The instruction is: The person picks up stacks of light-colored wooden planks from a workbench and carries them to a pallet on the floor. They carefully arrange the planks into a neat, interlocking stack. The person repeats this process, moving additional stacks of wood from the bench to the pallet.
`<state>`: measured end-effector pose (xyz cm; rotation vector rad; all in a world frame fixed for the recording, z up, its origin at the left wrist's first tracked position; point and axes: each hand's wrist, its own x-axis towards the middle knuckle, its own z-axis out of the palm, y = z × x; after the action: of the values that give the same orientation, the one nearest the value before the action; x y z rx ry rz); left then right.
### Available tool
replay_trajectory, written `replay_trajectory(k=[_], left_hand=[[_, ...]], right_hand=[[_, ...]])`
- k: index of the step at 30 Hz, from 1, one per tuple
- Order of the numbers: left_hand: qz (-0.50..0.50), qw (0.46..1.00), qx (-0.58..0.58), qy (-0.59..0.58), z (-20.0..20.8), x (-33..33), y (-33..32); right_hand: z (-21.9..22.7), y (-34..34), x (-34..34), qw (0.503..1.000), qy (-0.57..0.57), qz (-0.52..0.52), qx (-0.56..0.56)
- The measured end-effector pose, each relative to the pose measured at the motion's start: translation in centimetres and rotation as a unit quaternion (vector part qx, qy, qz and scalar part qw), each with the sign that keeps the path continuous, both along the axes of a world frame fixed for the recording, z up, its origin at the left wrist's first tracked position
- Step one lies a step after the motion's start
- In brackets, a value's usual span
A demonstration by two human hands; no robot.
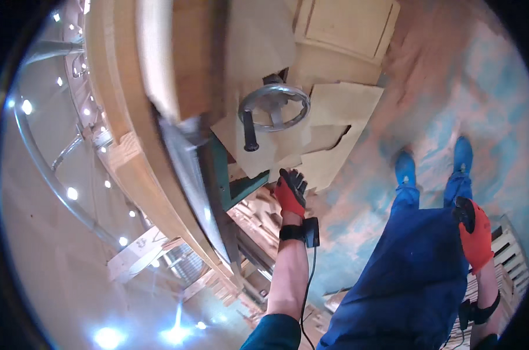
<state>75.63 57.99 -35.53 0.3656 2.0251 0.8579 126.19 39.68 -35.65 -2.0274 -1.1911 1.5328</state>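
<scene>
My left hand [290, 193], in a red glove with dark fingers, is beside the lower edge of a pale machine panel [334, 105]. Its fingers are slightly bent and apart, with nothing visible between them. Above it, a metal handwheel [276, 123] with a black crank handle [250, 132] stands out from the machine. At my right side hangs my right hand [474, 236], in the same kind of glove, against blue work clothing [401, 268]. Its dark fingers curl loosely, and no object shows in them.
Long wooden boards [121, 116] and a metal edge [194, 181] run along the left. Wood scraps [258, 219] lie under the machine. Blue shoes [463, 156] stand on a stained floor [428, 111]. Slatted wood [512, 254] is at the right. A cable [305, 286] runs along my left forearm.
</scene>
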Motion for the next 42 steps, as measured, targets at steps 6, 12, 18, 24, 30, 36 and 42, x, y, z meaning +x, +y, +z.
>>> replay_trajectory(k=[6, 12, 18, 24, 30, 36, 42], left_hand=[[-0.514, 0.83, -0.064, 0.207, 14.3, 11.0, -2.6], [-0.511, 0.725, 0.247, 0.39, 38.2, 13.0, 0.3], [-0.252, 0.718, 0.155, 0.631, 32.4, 0.5, 5.3], [-0.242, 0.735, 0.12, 0.621, 31.6, 0.6, 6.9], [-0.242, 0.734, 0.104, 0.626, 32.2, 0.1, 6.5], [-0.248, 0.745, 0.088, 0.613, 32.4, 0.2, 6.4], [-0.258, 0.748, 0.071, 0.607, 32.2, -1.3, 8.0]], right_hand=[[4.9, 2.4, -1.1, 0.997, -0.065, 0.033, 0.009], [19.1, 11.3, -4.8, 0.987, 0.121, 0.02, 0.106], [25.5, 19.6, -9.5, 0.958, 0.184, 0.042, 0.216], [25.6, 24.1, -11.4, 0.964, 0.114, 0.121, 0.206], [25.7, 23.6, -12.4, 0.963, 0.146, 0.165, 0.153], [27.7, 22.6, -14.4, 0.96, 0.135, 0.208, 0.129], [30.5, 23.0, -14.1, 0.955, 0.119, 0.212, 0.169]])
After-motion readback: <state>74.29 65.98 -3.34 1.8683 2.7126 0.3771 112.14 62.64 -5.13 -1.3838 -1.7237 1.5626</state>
